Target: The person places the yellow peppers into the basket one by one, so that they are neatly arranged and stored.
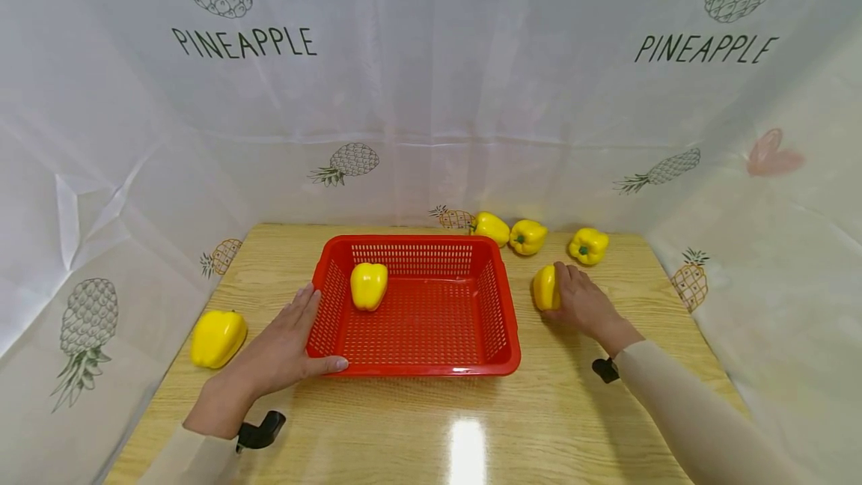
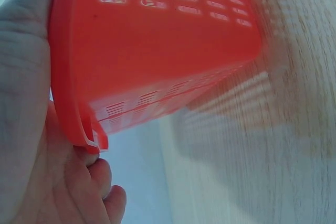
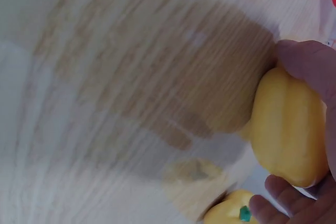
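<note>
A red plastic basket (image 1: 417, 370) with slotted walls stands on the table, one yellow bell pepper (image 1: 369, 287) inside at its left. At the basket's near left corner, my left hand (image 1: 286, 339) holds the rim, thumb over the front edge and the other fingers along the left side. The left wrist view shows the fingertips (image 2: 101, 176) bent at the rim's end. To the right of the basket, my right hand (image 1: 584, 304) grips another yellow bell pepper (image 3: 289, 124), its thumb at one end and fingers at the other. That pepper is close over the tabletop.
Behind the basket's right corner lie two yellow peppers, one (image 1: 491, 227) beside the other (image 1: 528, 236). A third (image 1: 589, 245) lies farther right, beyond my right hand. One more pepper (image 1: 218, 338) sits near the table's left edge. A pineapple-print sheet (image 1: 431, 96) encloses the wooden table (image 1: 377, 432).
</note>
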`<state>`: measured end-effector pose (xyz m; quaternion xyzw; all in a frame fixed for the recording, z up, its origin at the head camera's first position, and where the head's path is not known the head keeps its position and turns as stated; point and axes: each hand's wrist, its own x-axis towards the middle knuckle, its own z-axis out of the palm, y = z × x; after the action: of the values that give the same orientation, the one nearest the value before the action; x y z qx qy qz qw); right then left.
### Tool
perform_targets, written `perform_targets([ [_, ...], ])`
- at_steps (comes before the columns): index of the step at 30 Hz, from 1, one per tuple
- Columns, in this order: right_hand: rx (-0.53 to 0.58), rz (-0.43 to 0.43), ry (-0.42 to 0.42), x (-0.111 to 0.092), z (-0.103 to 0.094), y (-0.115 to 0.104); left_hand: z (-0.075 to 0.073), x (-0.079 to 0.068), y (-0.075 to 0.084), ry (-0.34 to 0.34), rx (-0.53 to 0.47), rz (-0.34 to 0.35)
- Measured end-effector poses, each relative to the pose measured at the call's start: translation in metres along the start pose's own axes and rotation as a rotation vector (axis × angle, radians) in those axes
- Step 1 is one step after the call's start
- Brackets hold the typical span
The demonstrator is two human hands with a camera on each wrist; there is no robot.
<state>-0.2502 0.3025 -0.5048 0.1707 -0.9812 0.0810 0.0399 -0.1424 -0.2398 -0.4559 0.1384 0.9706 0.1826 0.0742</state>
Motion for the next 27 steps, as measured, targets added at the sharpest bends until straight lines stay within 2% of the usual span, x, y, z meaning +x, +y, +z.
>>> perform_targets([
  [3,0.039,-0.004,0.013,-0.0012,0.0029,0.0006,0.0001,0.0004,0.0002,0.001,0.001,0.0],
  [7,0.034,-0.007,0.029,-0.0023,0.0053,0.0009,0.0003,0.0015,0.0009,0.003,0.0,0.001],
  [20,-0.13,-0.091,0.106,-0.0012,0.0069,0.0047,0.0013,0.0007,-0.0007,0.005,0.004,-0.004],
  [27,-0.15,-0.1,0.117,-0.0007,0.0043,0.0054,0.0016,0.0005,-0.0011,0.01,0.011,0.004],
])
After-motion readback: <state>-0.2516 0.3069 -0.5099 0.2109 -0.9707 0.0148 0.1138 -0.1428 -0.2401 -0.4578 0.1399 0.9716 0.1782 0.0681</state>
